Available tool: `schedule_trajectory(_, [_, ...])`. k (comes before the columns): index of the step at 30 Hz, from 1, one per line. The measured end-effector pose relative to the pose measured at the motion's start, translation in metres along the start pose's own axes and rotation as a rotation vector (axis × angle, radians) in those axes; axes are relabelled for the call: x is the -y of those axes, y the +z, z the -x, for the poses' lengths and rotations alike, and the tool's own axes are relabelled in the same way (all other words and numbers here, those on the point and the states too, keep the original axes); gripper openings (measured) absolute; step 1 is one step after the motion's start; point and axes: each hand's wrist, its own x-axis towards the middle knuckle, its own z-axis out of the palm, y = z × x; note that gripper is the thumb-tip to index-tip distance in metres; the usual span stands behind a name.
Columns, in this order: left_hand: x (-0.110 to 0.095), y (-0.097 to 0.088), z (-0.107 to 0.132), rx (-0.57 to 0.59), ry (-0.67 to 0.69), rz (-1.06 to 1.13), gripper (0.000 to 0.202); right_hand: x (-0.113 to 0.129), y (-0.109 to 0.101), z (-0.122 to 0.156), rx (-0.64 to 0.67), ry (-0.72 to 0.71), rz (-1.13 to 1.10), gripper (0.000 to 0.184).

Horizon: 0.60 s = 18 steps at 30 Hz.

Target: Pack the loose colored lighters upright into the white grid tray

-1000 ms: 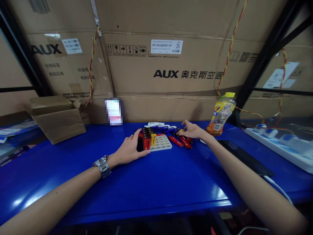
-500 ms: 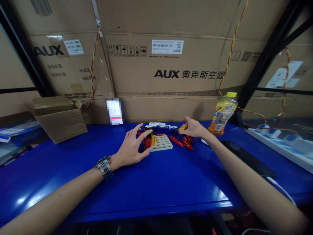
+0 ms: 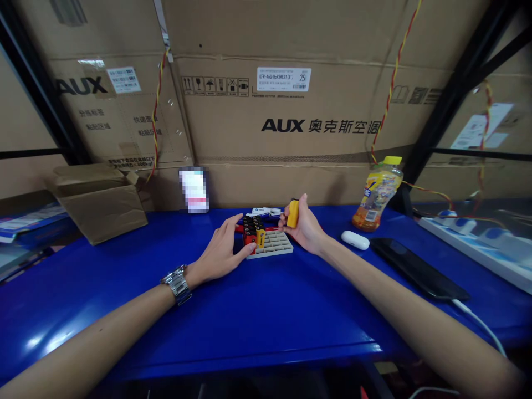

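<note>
My right hand [image 3: 302,226] is raised just above the right end of a white plastic grid tray [image 3: 276,245], pinching a yellow battery [image 3: 293,214] upright in its fingers. My left hand [image 3: 222,250] rests on the blue table [image 3: 270,299], with its fingertips at the left side of the tray. Several red and yellow batteries with black tops [image 3: 251,233] stand in the tray's left part. Blue-and-white battery-like pieces [image 3: 266,211] lie behind the tray, partly hidden. My right hand hides whatever lies to the tray's right.
A yellow-capped juice bottle [image 3: 377,195], a white earbud case [image 3: 355,240] and a black phone [image 3: 418,268] with a white cable sit to the right. An open cardboard box [image 3: 100,204] stands at the left. Large cartons form the back wall.
My right hand has moved left and up, now holding the yellow battery upright over the tray's right end. My left hand has drawn its fingers in toward the tray.
</note>
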Motion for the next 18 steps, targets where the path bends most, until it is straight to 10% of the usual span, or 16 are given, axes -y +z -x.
schedule_trajectory(18, [-0.001, 0.001, 0.001, 0.016, -0.01, 0.012, 0.073, 0.002, 0.012, 0.012, -0.232, -0.09, 0.337, 0.033])
